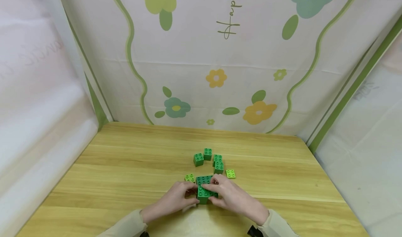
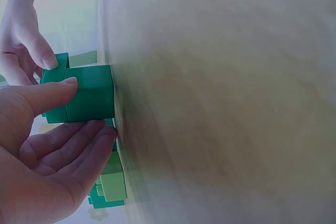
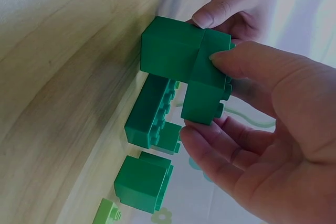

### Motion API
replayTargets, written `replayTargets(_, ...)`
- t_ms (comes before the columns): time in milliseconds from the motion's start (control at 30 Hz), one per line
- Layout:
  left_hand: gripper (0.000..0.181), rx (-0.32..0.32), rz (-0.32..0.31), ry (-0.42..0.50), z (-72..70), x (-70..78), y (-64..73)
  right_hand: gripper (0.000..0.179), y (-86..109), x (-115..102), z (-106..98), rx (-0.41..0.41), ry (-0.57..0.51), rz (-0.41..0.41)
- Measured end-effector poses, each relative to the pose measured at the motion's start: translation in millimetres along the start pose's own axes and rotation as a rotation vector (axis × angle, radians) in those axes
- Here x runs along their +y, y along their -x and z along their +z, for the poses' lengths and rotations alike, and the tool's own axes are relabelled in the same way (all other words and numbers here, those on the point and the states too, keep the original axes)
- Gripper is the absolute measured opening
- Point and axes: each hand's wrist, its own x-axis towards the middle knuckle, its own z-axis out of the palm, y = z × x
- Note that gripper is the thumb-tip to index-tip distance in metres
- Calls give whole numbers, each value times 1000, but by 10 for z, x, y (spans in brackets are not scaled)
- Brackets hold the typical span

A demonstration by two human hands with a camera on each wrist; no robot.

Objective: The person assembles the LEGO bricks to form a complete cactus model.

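My left hand pinches the near end of a small green building-brick stack, its thumb on one side face in the left wrist view and its fingers at the opposite side. The stack's lower part is a squarish green block. On top lies a longer green brick that overhangs to the right. From the other side, my right hand grips this longer brick, thumb on one long side and fingertips at the overhanging end. Just behind the stack is a wide dark green brick, partly hidden by the right fingers.
Farther back on the wooden table stand several small green bricks. One flat lime brick lies to the right, and another lime brick sits left of the dark green one. Flower-printed cloth hangs behind and at both sides.
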Motion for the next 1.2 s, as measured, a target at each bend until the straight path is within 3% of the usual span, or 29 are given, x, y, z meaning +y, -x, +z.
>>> replayTargets(433,33,-6,-8,-14,1,7,8,39,21,7,38,46,-32,-17)
replayTargets(867,31,10,-13,-28,23,-10,6,33,99,19,42,92,-146,65)
replayTargets(1200,33,-1,-36,10,18,-24,-3,34,156,56,62,146,-149,43)
